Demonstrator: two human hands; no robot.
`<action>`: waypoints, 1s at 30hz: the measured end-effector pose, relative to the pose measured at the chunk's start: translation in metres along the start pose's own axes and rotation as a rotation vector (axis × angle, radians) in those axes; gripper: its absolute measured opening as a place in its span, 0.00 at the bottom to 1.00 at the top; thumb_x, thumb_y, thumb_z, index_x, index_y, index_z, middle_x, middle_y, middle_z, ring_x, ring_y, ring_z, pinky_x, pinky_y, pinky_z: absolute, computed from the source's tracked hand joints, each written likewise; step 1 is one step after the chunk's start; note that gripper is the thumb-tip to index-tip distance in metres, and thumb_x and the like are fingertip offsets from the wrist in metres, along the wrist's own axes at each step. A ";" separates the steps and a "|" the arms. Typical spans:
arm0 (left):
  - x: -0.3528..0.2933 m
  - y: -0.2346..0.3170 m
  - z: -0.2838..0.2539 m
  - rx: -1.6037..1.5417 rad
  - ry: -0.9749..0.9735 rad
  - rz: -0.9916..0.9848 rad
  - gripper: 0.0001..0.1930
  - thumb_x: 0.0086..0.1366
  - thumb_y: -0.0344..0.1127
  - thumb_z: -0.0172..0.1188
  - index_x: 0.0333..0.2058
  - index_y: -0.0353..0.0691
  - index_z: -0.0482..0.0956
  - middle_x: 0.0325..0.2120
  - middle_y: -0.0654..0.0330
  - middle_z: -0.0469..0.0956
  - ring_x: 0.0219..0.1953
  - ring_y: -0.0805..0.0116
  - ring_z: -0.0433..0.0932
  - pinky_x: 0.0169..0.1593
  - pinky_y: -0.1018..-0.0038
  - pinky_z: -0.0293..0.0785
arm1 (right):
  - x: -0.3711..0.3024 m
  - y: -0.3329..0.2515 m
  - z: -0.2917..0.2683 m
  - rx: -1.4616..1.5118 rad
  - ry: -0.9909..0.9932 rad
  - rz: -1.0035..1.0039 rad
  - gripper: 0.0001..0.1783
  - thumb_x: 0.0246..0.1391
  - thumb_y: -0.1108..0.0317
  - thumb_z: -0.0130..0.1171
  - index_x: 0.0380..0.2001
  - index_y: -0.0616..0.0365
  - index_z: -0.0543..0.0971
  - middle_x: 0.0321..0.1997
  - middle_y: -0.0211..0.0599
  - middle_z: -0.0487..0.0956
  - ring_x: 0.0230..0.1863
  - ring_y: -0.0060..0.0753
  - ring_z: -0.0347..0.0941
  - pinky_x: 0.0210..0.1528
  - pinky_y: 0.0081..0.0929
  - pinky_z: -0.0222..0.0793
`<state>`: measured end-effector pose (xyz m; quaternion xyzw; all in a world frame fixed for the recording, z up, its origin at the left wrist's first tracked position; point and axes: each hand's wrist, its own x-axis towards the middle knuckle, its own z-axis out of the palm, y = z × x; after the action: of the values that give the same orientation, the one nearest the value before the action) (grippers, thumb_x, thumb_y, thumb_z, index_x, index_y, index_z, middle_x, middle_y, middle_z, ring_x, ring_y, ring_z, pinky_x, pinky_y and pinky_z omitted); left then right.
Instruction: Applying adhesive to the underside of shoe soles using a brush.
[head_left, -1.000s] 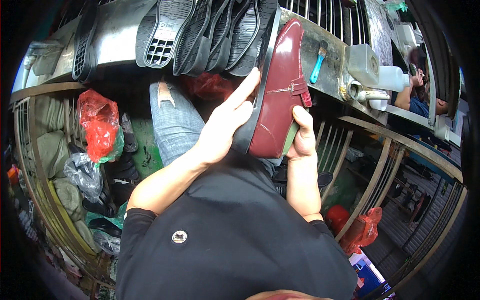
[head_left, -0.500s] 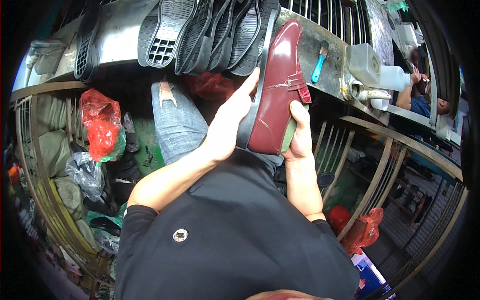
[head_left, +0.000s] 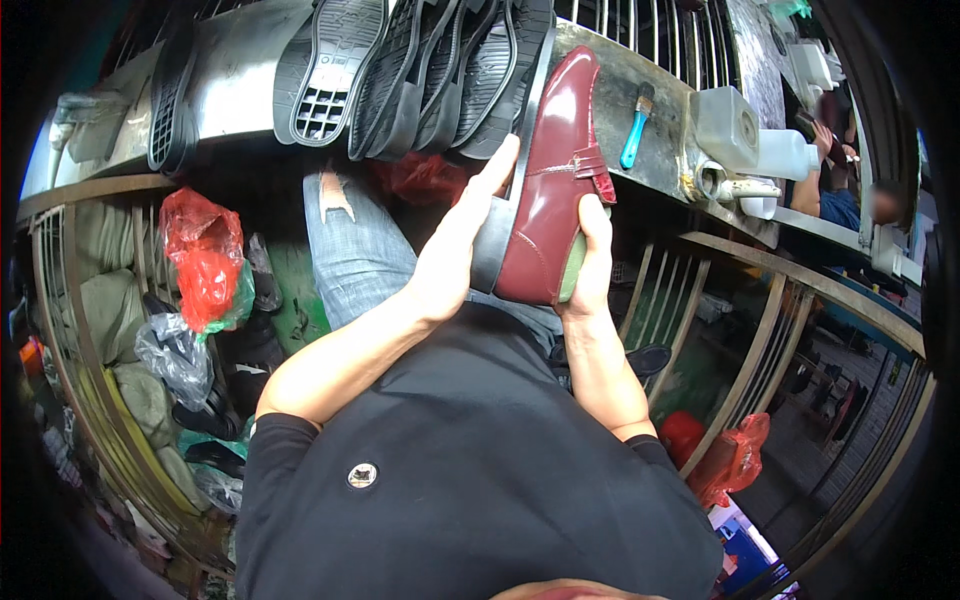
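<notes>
A dark red leather shoe (head_left: pixel 552 190) with a side strap stands toe-up between my hands, a black sole (head_left: pixel 506 225) along its left side. My right hand (head_left: pixel 590 265) grips the shoe at the heel end. Its thumb lies by the opening, where a green piece (head_left: pixel 574 268) shows inside; its other fingers are hidden behind the shoe. Against the sole, my left hand (head_left: pixel 455 240) lies flat with its fingers stretched toward the toe. Part of that hand's inner side is hidden.
Several black soles (head_left: pixel 395 85) stand along the bench (head_left: pixel 235 80) ahead. Right of the shoe lie a blue-handled brush (head_left: pixel 637 128) and plastic containers (head_left: pixel 728 125). Metal railings (head_left: pixel 800 275) flank me. Red bags (head_left: pixel 205 255) hang at the left. Another person's hand (head_left: pixel 825 140) is at far right.
The shoe has dipped very slightly toward me, still between both hands. My right thumb has straightened a little along the opening. The other person's hands have shifted.
</notes>
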<state>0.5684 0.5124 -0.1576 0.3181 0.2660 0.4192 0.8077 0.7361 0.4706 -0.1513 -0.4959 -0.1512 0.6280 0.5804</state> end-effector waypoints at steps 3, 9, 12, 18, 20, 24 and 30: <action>0.004 0.003 -0.003 -0.005 -0.008 -0.064 0.34 0.86 0.48 0.40 0.82 0.39 0.52 0.82 0.56 0.54 0.83 0.65 0.51 0.83 0.67 0.40 | 0.000 0.001 0.002 0.079 0.015 -0.003 0.26 0.76 0.53 0.56 0.66 0.60 0.76 0.59 0.41 0.85 0.53 0.31 0.85 0.58 0.34 0.83; 0.017 0.011 0.009 -0.031 -0.004 -0.003 0.36 0.85 0.49 0.44 0.82 0.38 0.51 0.81 0.54 0.56 0.81 0.63 0.56 0.82 0.65 0.46 | 0.015 -0.017 0.005 -0.030 0.030 -0.042 0.32 0.75 0.50 0.58 0.71 0.62 0.72 0.62 0.43 0.83 0.58 0.35 0.83 0.63 0.38 0.80; 0.023 0.015 0.010 -0.062 0.019 0.032 0.37 0.84 0.48 0.48 0.81 0.34 0.51 0.80 0.51 0.57 0.80 0.60 0.58 0.82 0.64 0.49 | 0.017 -0.037 0.019 -0.114 -0.016 -0.066 0.31 0.74 0.56 0.62 0.71 0.62 0.71 0.62 0.41 0.83 0.59 0.32 0.82 0.64 0.36 0.79; 0.048 0.040 -0.006 0.068 0.067 0.168 0.37 0.79 0.37 0.53 0.80 0.29 0.53 0.75 0.47 0.67 0.75 0.60 0.67 0.79 0.66 0.57 | 0.035 -0.067 0.038 -0.136 -0.098 -0.051 0.35 0.66 0.67 0.72 0.71 0.60 0.72 0.65 0.37 0.82 0.62 0.30 0.79 0.68 0.35 0.75; 0.055 0.062 -0.018 0.007 0.082 0.181 0.38 0.79 0.41 0.53 0.79 0.29 0.54 0.75 0.45 0.67 0.75 0.58 0.68 0.78 0.64 0.61 | 0.052 -0.081 0.041 -0.163 -0.122 -0.085 0.34 0.67 0.65 0.70 0.72 0.61 0.72 0.64 0.37 0.82 0.61 0.30 0.80 0.67 0.35 0.76; 0.075 0.099 -0.052 -0.262 0.114 0.255 0.38 0.80 0.46 0.51 0.80 0.35 0.52 0.74 0.41 0.66 0.75 0.47 0.69 0.77 0.51 0.68 | 0.111 -0.124 0.060 -0.261 -0.160 -0.143 0.34 0.65 0.65 0.73 0.70 0.60 0.73 0.62 0.37 0.82 0.59 0.31 0.80 0.66 0.36 0.77; 0.085 0.096 -0.107 -0.819 0.021 0.162 0.35 0.81 0.44 0.44 0.82 0.48 0.50 0.79 0.43 0.58 0.80 0.35 0.57 0.80 0.34 0.55 | 0.327 -0.179 0.100 -0.879 -0.054 -0.344 0.43 0.55 0.52 0.79 0.66 0.66 0.73 0.57 0.42 0.83 0.57 0.34 0.81 0.62 0.36 0.77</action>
<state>0.4886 0.6584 -0.1713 -0.0140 0.0596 0.5556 0.8292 0.8142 0.8464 -0.1139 -0.6460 -0.4974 0.4119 0.4069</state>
